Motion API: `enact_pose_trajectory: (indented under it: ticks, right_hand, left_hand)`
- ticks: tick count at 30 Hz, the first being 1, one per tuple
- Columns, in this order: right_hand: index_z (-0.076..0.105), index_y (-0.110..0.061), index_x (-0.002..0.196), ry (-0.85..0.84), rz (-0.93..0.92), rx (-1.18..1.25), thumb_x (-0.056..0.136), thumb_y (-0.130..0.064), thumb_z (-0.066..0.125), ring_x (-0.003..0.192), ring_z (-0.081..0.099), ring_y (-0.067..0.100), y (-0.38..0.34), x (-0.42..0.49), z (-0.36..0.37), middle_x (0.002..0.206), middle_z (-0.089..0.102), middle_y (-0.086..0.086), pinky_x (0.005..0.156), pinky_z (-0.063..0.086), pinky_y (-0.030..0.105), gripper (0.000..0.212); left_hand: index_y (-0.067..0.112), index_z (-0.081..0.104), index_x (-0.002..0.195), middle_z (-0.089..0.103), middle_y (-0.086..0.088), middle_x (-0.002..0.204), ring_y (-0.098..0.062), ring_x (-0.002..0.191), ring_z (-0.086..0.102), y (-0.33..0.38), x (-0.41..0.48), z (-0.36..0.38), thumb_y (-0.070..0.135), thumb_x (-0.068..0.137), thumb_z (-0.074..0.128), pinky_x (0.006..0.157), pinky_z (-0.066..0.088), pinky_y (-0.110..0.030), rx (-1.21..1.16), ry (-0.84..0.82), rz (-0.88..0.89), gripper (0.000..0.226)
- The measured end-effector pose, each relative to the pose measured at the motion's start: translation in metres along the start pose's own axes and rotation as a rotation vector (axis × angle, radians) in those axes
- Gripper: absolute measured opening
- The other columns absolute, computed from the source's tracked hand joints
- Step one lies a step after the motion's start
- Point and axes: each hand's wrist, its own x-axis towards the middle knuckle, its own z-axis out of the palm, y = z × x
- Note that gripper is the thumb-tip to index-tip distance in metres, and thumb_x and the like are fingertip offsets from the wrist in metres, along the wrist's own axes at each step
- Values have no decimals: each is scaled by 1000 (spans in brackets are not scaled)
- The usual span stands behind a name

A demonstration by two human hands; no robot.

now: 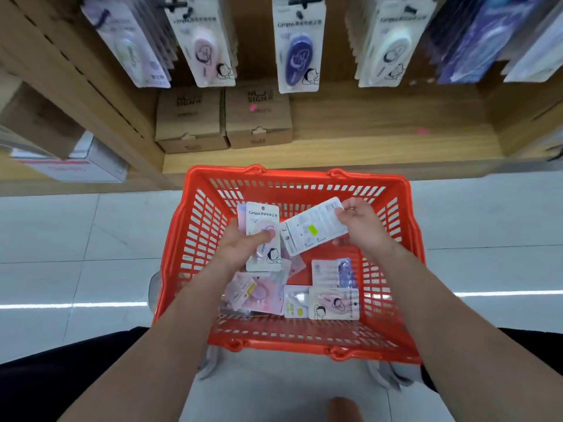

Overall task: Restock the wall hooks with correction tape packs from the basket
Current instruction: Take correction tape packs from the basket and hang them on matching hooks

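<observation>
while both hands work above the red basket (292, 345), loose packs (333, 303) lie on its floor, near side. over its middle the left hand (240, 246) curls round a pink pack (262, 226), face up, thumb across it; the right hand (362, 222) pinches a second pack (313, 229) by one end, back showing, likely to check which kind. beyond the basket: brown boxes (224, 120), then wall hooks (303, 0), hung pink pack (207, 50) the probable match.

Bright even overhead light, glare streaks on the floor (91, 304), perhaps slight blur, edges bowed.
</observation>
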Motion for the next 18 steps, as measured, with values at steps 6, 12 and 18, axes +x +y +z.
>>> enact_pose_trajectory:
  ticks: [6, 12, 18]
  right_hand:
    - [54, -23, 130, -114, -169, 48, 92, 16, 57, 93, 69, 19, -50, -40, 3, 116, 66, 11, 60, 60, 29, 54]
    - [62, -25, 113, -251, -258, -49, 84, 16, 61, 92, 67, 20, -72, -86, 30, 114, 65, 17, 65, 55, 30, 50]
    - [65, -16, 107, -212, -198, 269, 107, -16, 48, 66, 66, 16, -86, -111, 44, 84, 67, 3, 57, 54, 29, 17]
  left_hand:
    - [14, 71, 114, 80, -2, 99, -23, 89, 77, 53, -46, -20, 46, 64, 89, 86, 62, -49, -16, 54, 147, 62]
    - [14, 74, 115, 80, -3, 104, -20, 93, 78, 90, -104, -18, 17, 90, 78, 80, 63, -39, -98, 27, 323, 25]
    - [15, 75, 109, 80, -2, 97, -16, 86, 77, 102, -140, -21, 10, 92, 75, 65, 59, -25, -138, 32, 404, 18]
